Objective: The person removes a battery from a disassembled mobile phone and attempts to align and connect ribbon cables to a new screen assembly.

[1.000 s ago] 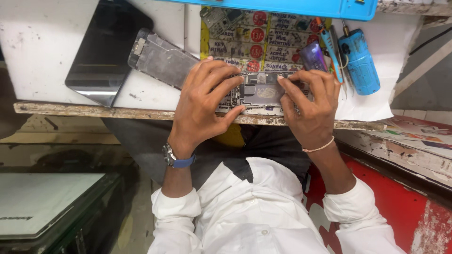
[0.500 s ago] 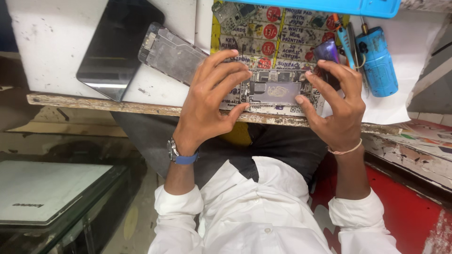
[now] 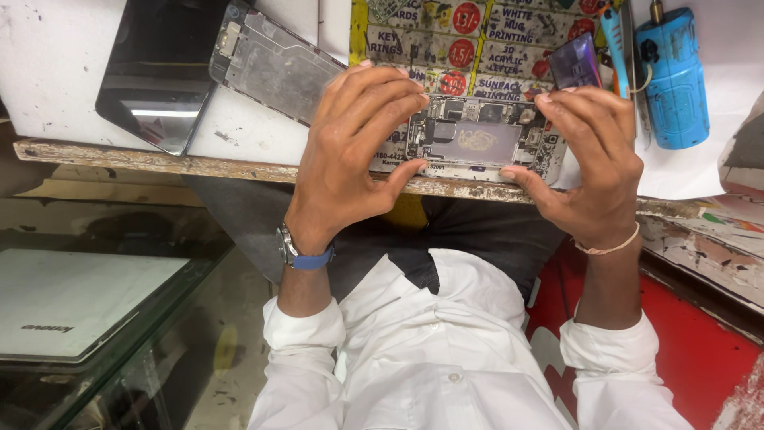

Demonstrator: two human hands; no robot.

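thing in hand: opened phone body (image 3: pixel 477 139), back off, boards and metal shields bare; it lies flat at the near edge of the bench (image 3: pixel 103 151), right of centre.
left hand (image 3: pixel 350 155): I see it clenched on the phone's left end, fingers across the top, thumb under the near edge.
right hand (image 3: pixel 589 171): pinching the right end, fingertips on the far edge, thumb on the near one.
handling: I judge it light, thin and stiff, but fragile inside; bare parts and flex cables bruise easily.
where to hold: by the outer frame edges only, as both hands do now, never on the boards.
slip risk: smooth metal rim, sits close to the bench lip, could slide off.
count, phone bodies: one.
count, metal back plate (image 3: pixel 274 68): one, far left of the hands.
count, dark screen panel (image 3: pixel 159 76): one, further left.
count, blue cylinder tool (image 3: pixel 675 76): one, far right.
count, purple card (image 3: pixel 574 65): one, just beyond the right fingers.
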